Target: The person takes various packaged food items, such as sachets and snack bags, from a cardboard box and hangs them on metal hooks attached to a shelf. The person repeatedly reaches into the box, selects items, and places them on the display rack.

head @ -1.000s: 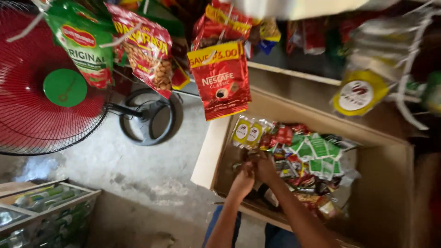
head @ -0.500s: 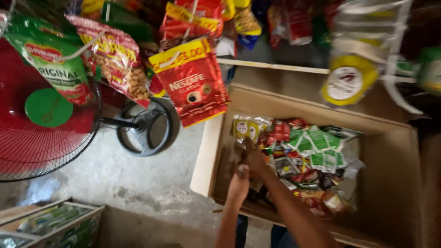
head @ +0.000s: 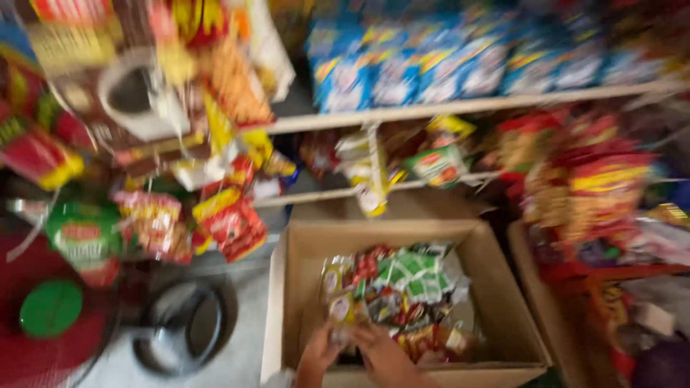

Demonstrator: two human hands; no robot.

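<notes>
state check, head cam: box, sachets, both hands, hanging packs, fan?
Box: open, flaps out, on the floor.
Sachets: loose heap inside the box.
Left hand: in the box at its near edge, on the sachets; grip too blurred to tell.
Right hand: in the box beside the left, on the sachets; grip unclear.
Hanging packs: hung above the floor, blurred.
Fan: red with a green hub; whether it is spinning cannot be told.

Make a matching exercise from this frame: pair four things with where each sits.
Things:
1. cardboard box
2. green sachets
3. blue packets
4. green fan hub

Places:
A. on the top shelf
B. bottom left corner
C. inside the box, toward its back
D. on the floor, centre

Pairs: 1-D, 2-C, 3-A, 4-B
</notes>
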